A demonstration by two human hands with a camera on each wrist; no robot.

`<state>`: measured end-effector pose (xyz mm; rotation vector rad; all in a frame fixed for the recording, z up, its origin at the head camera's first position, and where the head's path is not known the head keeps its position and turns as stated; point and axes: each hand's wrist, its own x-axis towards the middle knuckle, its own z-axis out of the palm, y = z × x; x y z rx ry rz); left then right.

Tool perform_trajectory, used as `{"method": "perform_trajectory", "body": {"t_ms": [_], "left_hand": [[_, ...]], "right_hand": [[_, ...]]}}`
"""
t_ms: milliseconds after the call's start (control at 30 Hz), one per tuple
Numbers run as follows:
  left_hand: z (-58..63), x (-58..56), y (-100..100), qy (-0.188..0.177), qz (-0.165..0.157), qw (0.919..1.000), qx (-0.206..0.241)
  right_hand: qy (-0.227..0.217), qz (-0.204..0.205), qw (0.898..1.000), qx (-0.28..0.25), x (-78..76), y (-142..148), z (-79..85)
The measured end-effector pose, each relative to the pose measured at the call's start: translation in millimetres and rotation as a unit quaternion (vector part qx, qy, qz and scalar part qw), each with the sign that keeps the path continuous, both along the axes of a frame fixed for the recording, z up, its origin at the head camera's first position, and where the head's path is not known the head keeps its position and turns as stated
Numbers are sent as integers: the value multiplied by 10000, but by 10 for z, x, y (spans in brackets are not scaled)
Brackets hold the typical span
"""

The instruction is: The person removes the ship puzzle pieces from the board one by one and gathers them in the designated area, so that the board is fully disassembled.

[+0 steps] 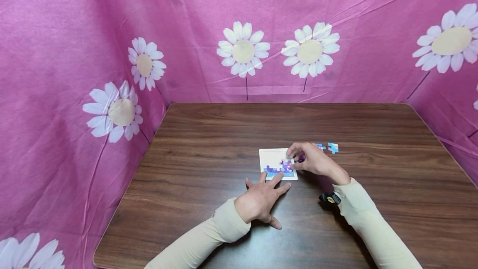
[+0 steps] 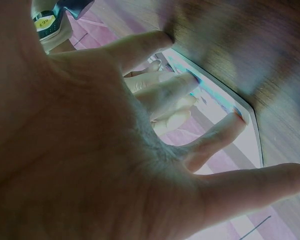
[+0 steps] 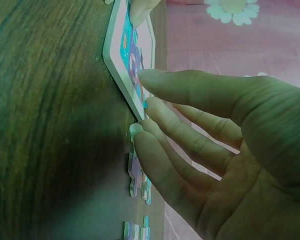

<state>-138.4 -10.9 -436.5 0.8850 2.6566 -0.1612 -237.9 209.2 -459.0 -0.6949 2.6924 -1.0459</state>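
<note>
A jigsaw board (image 1: 267, 155) with a white frame lies flat on the table, its lower part filled with purple and blue pieces. My left hand (image 1: 261, 200) is spread, with fingertips resting on the board's near edge and the filled pieces. My right hand (image 1: 315, 159) is at the board's right side; thumb and forefinger pinch a small puzzle piece (image 1: 289, 162) at the picture's right part. In the right wrist view the thumb touches the picture surface, and the fingertips partly hide the piece. The other right fingers reach past the board's corner.
Loose puzzle pieces (image 1: 333, 147) lie on the brown wooden table (image 1: 209, 136) just beyond and right of my right hand, some partly hidden by it. A pink cloth (image 1: 194, 53) with white daisies hangs behind the table and at its sides.
</note>
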Motion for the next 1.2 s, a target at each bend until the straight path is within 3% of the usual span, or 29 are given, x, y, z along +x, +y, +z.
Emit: {"method": "perform_trajectory", "body": {"t_ms": [667, 1200], "left_hand": [[2, 9, 2, -28, 34, 10000, 13], [-1, 8, 6, -124, 44, 9999, 58]], "right_hand": [[223, 143, 9991, 341, 22, -29, -17], [398, 17, 9986, 359, 46, -49, -28]]}}
